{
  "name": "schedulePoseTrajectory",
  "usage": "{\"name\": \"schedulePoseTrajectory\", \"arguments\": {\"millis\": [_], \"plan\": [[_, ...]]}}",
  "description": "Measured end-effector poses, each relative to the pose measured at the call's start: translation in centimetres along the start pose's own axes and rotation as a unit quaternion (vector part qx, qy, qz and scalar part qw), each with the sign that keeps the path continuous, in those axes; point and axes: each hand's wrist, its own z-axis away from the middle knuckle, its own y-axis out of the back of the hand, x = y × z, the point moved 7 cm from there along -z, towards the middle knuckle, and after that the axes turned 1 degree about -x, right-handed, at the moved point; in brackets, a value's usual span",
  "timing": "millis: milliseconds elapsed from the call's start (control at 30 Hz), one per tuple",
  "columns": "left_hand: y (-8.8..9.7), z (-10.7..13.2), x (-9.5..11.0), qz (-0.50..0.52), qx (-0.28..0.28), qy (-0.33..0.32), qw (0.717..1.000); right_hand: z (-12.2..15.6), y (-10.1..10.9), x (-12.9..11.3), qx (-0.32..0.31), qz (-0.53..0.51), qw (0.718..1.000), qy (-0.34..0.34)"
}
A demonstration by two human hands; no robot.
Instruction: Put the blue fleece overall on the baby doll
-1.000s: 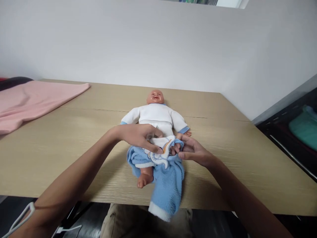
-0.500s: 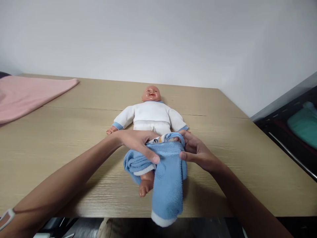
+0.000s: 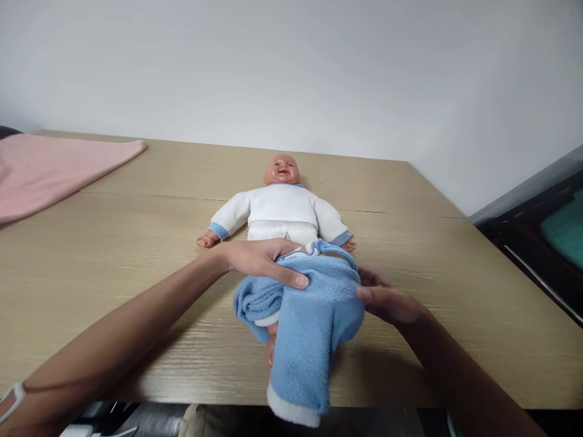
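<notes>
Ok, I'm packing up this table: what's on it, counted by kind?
Doll: 1
Trousers: 1
Top: 1
Cloth: 1
Total: 4

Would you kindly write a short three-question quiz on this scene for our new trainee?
1. True or false: the doll lies face up on the table.
2. What do the left hand and the right hand grip? A) a green towel B) the blue trousers C) a red hat
3. Fill in: the pink cloth lies on the table's far ____ side.
Key: 1 true; 2 B; 3 left.
</notes>
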Motion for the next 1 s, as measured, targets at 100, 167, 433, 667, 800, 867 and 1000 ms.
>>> {"name": "schedulePoseTrajectory", "arguments": {"millis": [100, 167, 433, 667, 800, 867, 1000], "plan": [[-0.7, 0.0, -0.3, 0.049, -0.061, -0.003, 0.997, -0.1, -0.2, -0.1, 0.019, 0.027, 0.999, -0.01], [-0.9, 0.0, -0.4, 0.05, -0.067, 0.007, 0.996, -0.2, -0.9, -0.2, 0.002, 0.084, 0.996, -0.022], [-1.1, -0.3, 0.2, 0.044, -0.057, -0.007, 0.997, 0.3, -1.6, 1.1, -0.005, 0.214, 0.97, -0.112], [-1.0, 0.1, -0.4, -0.013, -0.097, 0.028, 0.995, 0.7, 0.1, 1.0, 0.098, 0.108, 0.987, -0.075], [-0.3, 0.1, 0.0, -0.013, -0.07, -0.017, 0.997, 0.9, -0.3, 1.8, 0.044, 0.134, 0.981, -0.131], [0.0, 0.1, -0.1, -0.013, -0.043, -0.024, 0.999, 0.9, -1.0, 2.2, -0.021, 0.125, 0.98, -0.152], [-0.2, 0.0, -0.4, -0.007, -0.048, -0.009, 0.999, 0.9, -1.7, 2.8, -0.091, 0.106, 0.974, -0.176]]}}
